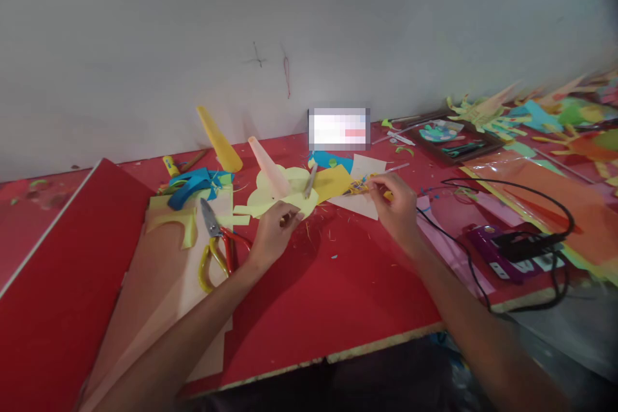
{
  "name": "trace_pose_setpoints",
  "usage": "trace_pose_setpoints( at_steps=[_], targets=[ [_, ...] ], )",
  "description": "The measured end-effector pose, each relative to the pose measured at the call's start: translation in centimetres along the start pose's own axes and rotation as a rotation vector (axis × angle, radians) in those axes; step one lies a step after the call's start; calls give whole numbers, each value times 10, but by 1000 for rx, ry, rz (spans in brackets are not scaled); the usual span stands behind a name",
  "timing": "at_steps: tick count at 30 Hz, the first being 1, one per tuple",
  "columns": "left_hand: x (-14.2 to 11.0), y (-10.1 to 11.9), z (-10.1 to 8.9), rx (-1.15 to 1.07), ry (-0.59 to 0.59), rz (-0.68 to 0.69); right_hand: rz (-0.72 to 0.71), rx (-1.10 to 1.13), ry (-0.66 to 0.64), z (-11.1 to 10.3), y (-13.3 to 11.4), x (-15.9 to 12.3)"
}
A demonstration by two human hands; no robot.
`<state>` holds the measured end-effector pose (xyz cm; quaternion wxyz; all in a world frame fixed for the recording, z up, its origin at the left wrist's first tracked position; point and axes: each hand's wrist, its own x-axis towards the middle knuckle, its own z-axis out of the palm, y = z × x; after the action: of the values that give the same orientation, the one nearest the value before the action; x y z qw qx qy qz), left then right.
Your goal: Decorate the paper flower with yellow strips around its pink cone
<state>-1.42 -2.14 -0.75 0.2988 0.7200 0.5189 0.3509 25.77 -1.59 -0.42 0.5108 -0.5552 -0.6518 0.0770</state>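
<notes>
on the red tabletop (338, 283), left hand (273, 235) pinches a pale yellow paper flower (280, 193); right hand (396, 203) grips a thin stick (386, 172); scissors (217, 244) just left, white wall behind.

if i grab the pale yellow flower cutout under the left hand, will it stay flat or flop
The pale yellow flower cutout looks like thin paper, so it would probably droop at the petals when lifted by one edge. It is likely very light and may slide on the smooth red table if pushed. The left hand rests at its edge.
</notes>
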Motion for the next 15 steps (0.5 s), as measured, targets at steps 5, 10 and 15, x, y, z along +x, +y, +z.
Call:
trace_pose_setpoints(
  at_steps=[5, 10, 15],
  targets=[
    [5, 1, 21, -311, 183, -94, 138, 279, -337, 32, -42, -12],
    [0, 6, 30, -412, 170, -60, 358, 575, -369, 69, -69, -15],
    [-3, 7, 30, -403, 149, -62, 562, 814, -228, 88, -71, -20]
  ],
)
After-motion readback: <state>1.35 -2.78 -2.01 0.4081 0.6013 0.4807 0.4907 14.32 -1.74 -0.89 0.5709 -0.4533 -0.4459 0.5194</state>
